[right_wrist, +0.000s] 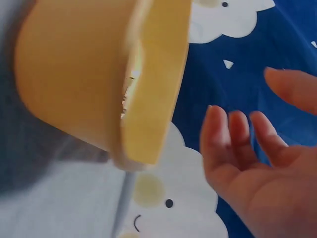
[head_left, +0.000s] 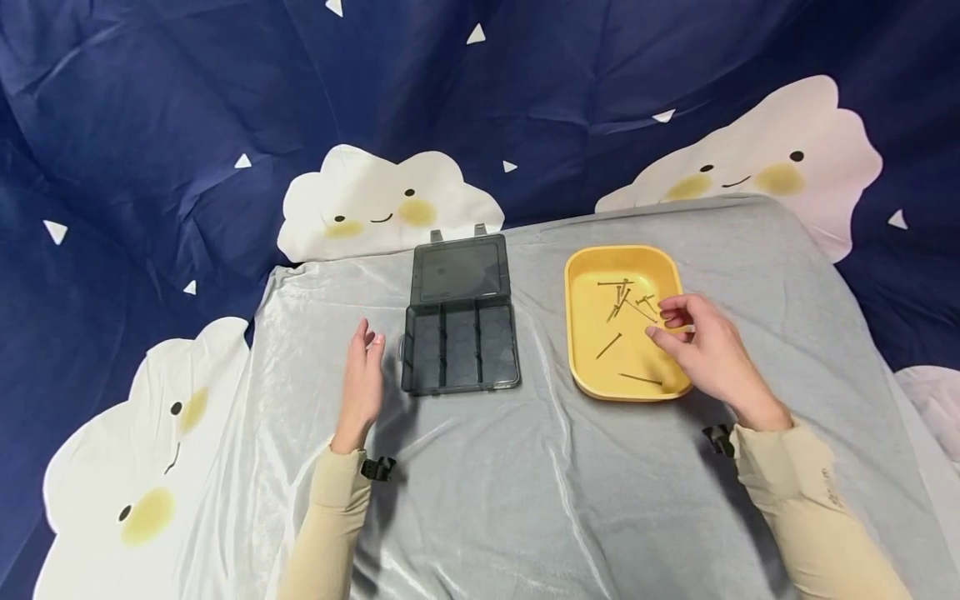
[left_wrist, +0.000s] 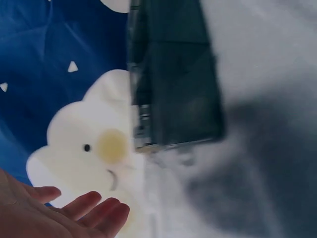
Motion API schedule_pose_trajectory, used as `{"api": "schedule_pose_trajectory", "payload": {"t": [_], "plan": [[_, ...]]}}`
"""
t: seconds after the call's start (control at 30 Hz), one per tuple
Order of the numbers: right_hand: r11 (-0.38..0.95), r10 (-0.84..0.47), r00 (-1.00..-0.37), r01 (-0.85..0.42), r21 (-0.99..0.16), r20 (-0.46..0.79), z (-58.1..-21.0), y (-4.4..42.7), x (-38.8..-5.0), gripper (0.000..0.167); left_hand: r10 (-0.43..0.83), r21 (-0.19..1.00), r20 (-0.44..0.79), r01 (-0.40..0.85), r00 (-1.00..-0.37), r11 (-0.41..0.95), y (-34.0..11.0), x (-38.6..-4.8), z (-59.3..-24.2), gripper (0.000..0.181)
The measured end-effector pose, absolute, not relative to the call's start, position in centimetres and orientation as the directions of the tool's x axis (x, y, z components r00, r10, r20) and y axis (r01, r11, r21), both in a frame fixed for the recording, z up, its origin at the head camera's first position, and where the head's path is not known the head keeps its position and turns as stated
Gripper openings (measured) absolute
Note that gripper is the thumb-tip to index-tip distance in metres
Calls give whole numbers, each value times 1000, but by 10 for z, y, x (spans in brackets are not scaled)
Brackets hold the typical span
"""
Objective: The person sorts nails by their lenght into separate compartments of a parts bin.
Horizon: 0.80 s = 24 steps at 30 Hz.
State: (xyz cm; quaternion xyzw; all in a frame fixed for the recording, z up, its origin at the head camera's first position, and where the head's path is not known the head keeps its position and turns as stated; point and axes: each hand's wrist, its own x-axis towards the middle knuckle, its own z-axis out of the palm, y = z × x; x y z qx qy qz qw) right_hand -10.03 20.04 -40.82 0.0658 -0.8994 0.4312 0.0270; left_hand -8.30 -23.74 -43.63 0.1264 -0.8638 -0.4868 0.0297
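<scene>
In the head view a yellow tray (head_left: 600,385) holds several long screws or nails (head_left: 622,300), too small to tell which. Over its right rim hovers my right hand (head_left: 705,346), thumb and fingers apart and nothing between them. The right wrist view shows the same hand (right_wrist: 257,168) beside the tray's outer wall (right_wrist: 79,74), its fingers bent loosely. A dark see-through organizer box (head_left: 460,346) lies with its lid open toward the back. Just left of it my left hand (head_left: 363,383) is held with relaxed fingers, holding nothing; the left wrist view shows its fingers (left_wrist: 106,215) apart from the box (left_wrist: 183,89).
The box has 3 long compartments, and two latches (head_left: 480,229) stick out from its lid. Grey cloth (head_left: 480,483) with folds covers the table. Behind hangs a dark blue curtain (head_left: 420,75) with white clouds and triangles.
</scene>
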Motion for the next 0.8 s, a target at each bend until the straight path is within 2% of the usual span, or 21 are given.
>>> {"api": "schedule_pose_trajectory", "payload": {"t": [0.23,0.43,0.53,0.63,0.8], "plan": [[712,-243,-966,-116,-693,-87,-425,199,-105,28,-297,862,-221,-328,-929,387,-242,-90,-465,67],[765,-320,-937,-171,-620,-137,-434,195,-107,20,-317,891,-329,-403,-890,207,-242,-96,-482,62],[780,-337,-929,-184,-598,-154,-437,194,-110,19,-324,894,-348,-415,-880,168,-241,-96,-486,59],[802,-349,-920,-193,-565,-180,-438,191,-112,17,-309,893,-350,-414,-884,174,-241,-96,-489,58],[838,-359,-905,-205,-505,-228,-440,186,-116,14,-254,884,-316,-381,-914,271,-242,-94,-493,58]]}}
